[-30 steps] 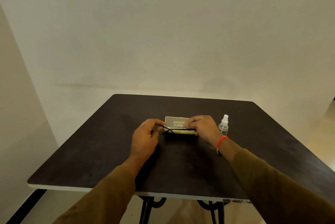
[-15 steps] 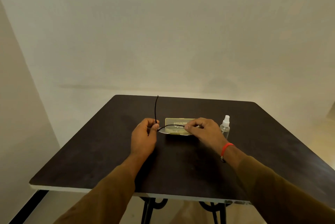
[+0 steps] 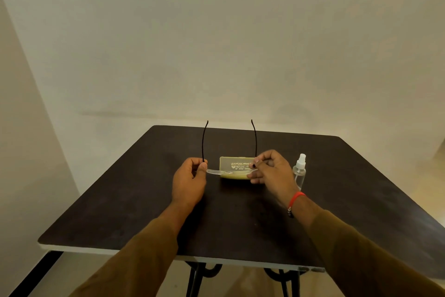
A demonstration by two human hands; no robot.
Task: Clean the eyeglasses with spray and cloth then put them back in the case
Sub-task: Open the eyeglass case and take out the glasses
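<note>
Centrally, we see the eyeglasses [image 3: 220,172] held just above the dark table [image 3: 120,200], both temples unfolded and pointing away. Our left hand [image 3: 189,181] pinches one end of the frame with curled fingers, and our right hand [image 3: 272,171] pinches the other. Behind them lies the yellowish case [image 3: 237,164] (its lettering is illegible). The spray bottle [image 3: 299,171] stands upright beside our right hand.

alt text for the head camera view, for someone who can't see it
The left hand and right hand hold eyeglasses by the front's ends above a dark table, thin black temples unfolded and pointing away from the person. A beige case lies behind them, a clear spray bottle standing to its right.
</note>
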